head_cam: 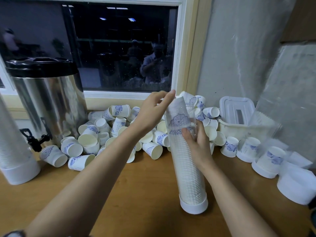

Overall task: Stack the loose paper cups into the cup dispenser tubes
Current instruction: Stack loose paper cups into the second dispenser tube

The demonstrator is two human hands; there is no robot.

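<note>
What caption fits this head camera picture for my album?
Left hand touches the top cup while right hand holds the nearly full dispenser tube.

Right of centre in the frame, a clear dispenser tube (189, 170) stands upright on the wooden table (136, 194), its white base cap at the bottom and a dense stack of paper cups inside. The right hand (195, 141) grips the tube about halfway up. The left hand (153, 113) reaches in from the lower left, its fingers extended onto the topmost cup (177, 106), which juts from the tube's mouth. Behind, across the middle, lies a pile of loose cups (106, 132). A steel urn (49, 100) fills the upper left, under a dark window (119, 48).
</note>
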